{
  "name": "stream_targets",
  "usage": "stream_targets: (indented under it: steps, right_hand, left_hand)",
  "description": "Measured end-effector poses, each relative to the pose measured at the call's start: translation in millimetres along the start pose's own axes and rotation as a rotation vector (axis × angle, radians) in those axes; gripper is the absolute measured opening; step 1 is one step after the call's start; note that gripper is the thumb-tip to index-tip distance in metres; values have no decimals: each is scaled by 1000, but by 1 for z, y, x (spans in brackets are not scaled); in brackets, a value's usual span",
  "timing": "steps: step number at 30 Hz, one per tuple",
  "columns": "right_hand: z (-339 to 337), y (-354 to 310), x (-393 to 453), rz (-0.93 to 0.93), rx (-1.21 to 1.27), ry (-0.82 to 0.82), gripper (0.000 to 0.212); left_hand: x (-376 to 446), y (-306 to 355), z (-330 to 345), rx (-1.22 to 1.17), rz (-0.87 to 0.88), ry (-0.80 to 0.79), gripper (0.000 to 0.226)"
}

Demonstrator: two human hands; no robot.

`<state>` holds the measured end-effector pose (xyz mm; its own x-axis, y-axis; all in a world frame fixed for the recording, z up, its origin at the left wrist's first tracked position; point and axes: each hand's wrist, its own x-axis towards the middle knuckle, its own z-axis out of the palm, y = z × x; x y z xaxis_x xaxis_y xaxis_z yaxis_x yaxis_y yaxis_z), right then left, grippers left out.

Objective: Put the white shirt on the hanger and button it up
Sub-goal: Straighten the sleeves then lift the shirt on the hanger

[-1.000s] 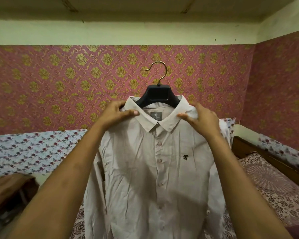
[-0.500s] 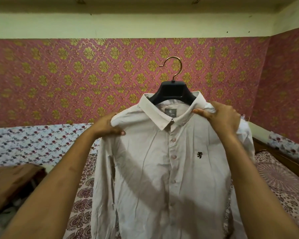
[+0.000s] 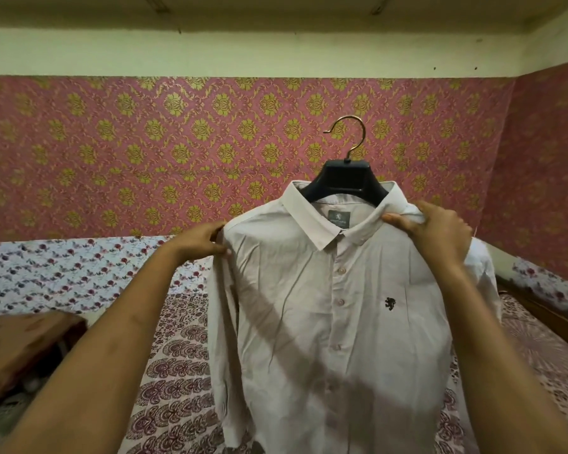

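The left hand [image 3: 200,241] has its fingers curled around the shoulder seam of the white shirt [image 3: 335,322], thumb and fingertips pinching the cloth right where the sleeve begins. The right hand [image 3: 435,232] pinches the opposite shoulder just beside the collar [image 3: 312,221], thumb lying along the fabric and the other fingers folded over the top of it. Between the two grips the shirt hangs flat and facing me, its placket closed, with a small dark emblem [image 3: 390,304] on the chest below the right hand. Above the fingers, the black hanger [image 3: 345,181] sits inside the collar, its brass hook [image 3: 350,139] rising free. Beyond and beneath the hands lies a bed with a patterned bedsheet [image 3: 177,371], and behind it pink wallpaper [image 3: 145,152] with gold motifs.
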<state>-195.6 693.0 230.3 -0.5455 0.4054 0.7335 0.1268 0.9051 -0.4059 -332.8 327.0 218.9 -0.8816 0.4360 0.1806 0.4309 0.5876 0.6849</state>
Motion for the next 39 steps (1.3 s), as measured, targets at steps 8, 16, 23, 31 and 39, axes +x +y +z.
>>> stream_targets:
  steps: [8,16,23,31,39]
  right_hand:
    - [-4,12,-5,-4,-18,-25,73]
    - [1,20,-4,26,-20,-37,72]
    - [-1,23,-3,-16,1,-71,78]
    - [-15,45,-2,-115,28,-236,62]
    - [-34,37,-22,-28,-62,-117,77]
  left_hand:
    - [8,-11,-4,257,-44,49,12]
    - [1,63,28,273,170,37,66]
    - [27,107,67,219,286,234,81]
    - [31,117,93,231,365,323,80]
    - [42,127,93,215,445,260,61]
